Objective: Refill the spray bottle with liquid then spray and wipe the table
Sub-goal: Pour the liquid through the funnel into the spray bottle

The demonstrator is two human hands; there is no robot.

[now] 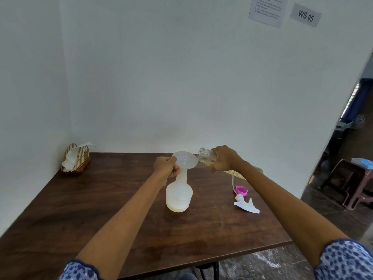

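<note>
A white spray bottle (179, 196) stands upright near the middle of the brown table (101, 199). Its top is off. A clear funnel (184, 160) sits in the bottle's neck. The left hand (166, 166) holds the funnel by its left rim, with the fingers curled around it. The right hand (225, 158) grips a clear refill bottle (207, 156) with its fingers wrapped around it. This bottle is tipped on its side, and its open mouth is just over the right edge of the funnel. Some yellow liquid shows inside it. To the right of the spray bottle, the white spray top (245, 205) lies flat on the table with its thin tube. A small pink cap (241, 190) lies just beside it. At the far left corner sits a gold wire holder with white napkins (75, 158).
</note>
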